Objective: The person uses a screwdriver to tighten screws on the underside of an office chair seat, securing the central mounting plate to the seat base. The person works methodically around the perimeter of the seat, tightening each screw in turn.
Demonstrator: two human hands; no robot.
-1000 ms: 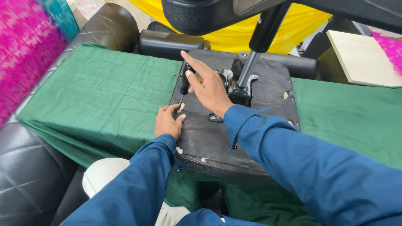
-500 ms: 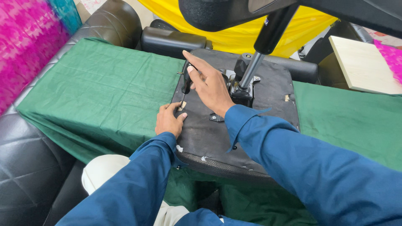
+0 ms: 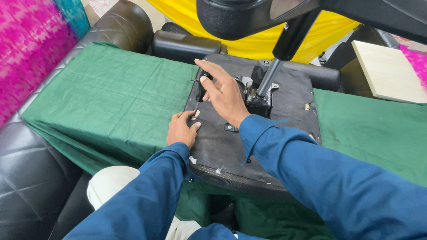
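Screwdriver (image 3: 200,90) stands near upright on the left edge of the upturned chair seat (image 3: 267,129), black handle up, tip down at a small bracket (image 3: 195,114). Right hand (image 3: 224,91) wraps the handle, thumb on top, fingers curled round it. Left hand (image 3: 181,130) is closed loosely at the seat edge, fingertips pinching at the bracket right by the tip. Seat lies on a green cloth (image 3: 111,98) over a black sofa (image 3: 31,173). Gas post (image 3: 271,73) rises from the seat's centre mechanism. Armrest (image 3: 184,44) behind, wooden board (image 3: 387,71) far right.
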